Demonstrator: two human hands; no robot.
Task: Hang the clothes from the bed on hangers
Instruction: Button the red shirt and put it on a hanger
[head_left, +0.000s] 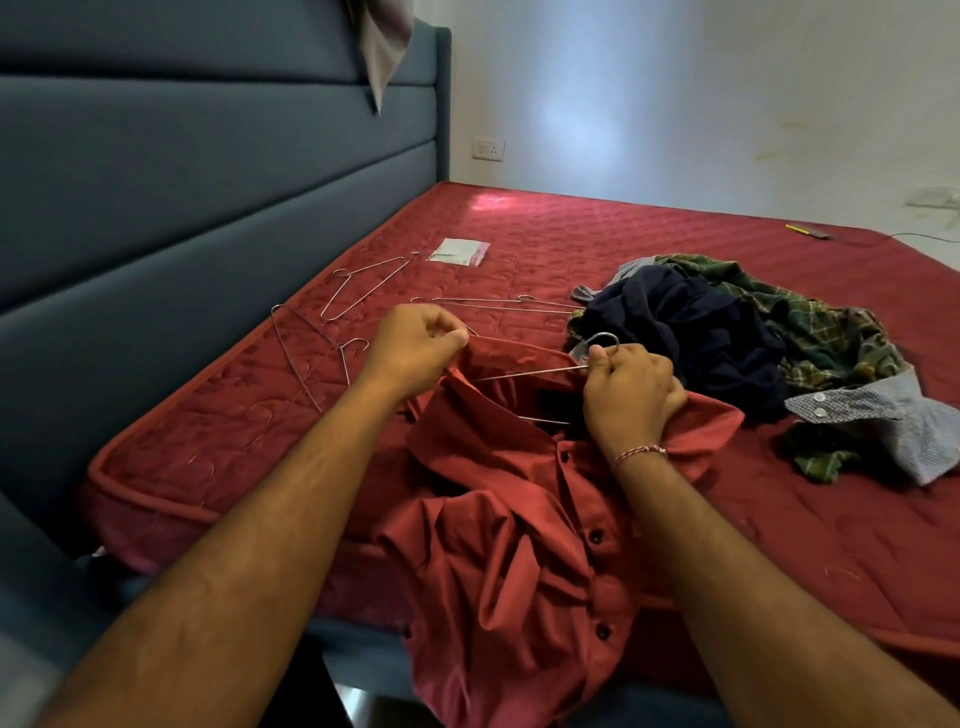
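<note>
Red shirt (514, 519) half-fitted on a wire hanger (540, 371) at the bed (571, 244) edge.
Left hand (415, 345) pinches the collar; right hand (631, 395) grips the hanger's neck and the shirt's shoulder.

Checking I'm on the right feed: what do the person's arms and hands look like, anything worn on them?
Both forearms are bare, with no sleeves in view and no gloves. The left hand shows no ring, watch or band. The right hand has a thin red and white thread bracelet tied round its wrist. No other markings are visible.
</note>
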